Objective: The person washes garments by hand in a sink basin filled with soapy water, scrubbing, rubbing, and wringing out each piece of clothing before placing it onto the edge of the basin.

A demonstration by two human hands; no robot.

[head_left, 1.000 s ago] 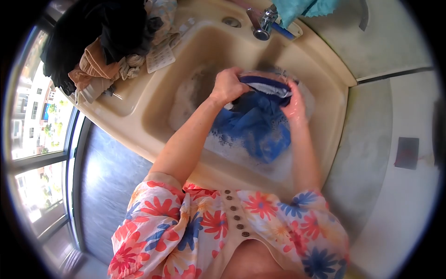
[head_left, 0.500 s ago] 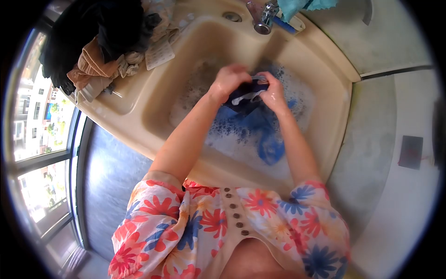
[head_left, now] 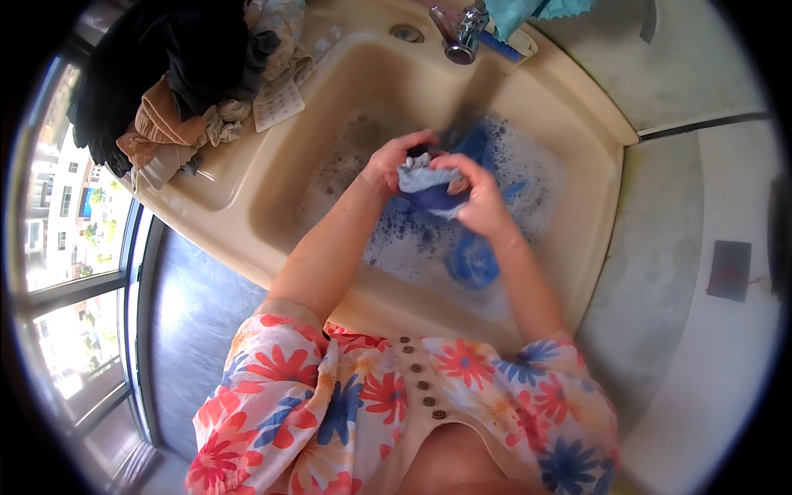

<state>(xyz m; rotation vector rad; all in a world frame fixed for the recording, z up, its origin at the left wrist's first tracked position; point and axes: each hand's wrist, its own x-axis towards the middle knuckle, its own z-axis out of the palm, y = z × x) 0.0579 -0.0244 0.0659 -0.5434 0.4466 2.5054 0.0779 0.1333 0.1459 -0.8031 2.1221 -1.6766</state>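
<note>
My left hand (head_left: 396, 161) is closed on the left side of a wet, bunched navy and light-grey garment (head_left: 429, 196). On its other side, my right hand (head_left: 483, 198) grips the same garment with bent fingers. The cloth is crumpled, so its exact kind cannot be made out. Both hands hold it just above the soapy water (head_left: 396, 247) in the beige sink (head_left: 285, 181). A blue cloth (head_left: 472, 260) lies partly under the suds below and beside my right hand.
A chrome faucet (head_left: 459, 51) stands at the sink's far edge, near a blue brush (head_left: 502, 48) and a turquoise cloth (head_left: 524, 15). Dark and tan clothes (head_left: 169, 111) are heaped on the left ledge, beside a pale soap dish (head_left: 279, 105). Windows (head_left: 78, 256) line the left.
Both hands have turned the garment, so its light-grey part now faces up. My right hand has come slightly lower. More of the blue cloth shows behind the hands.
</note>
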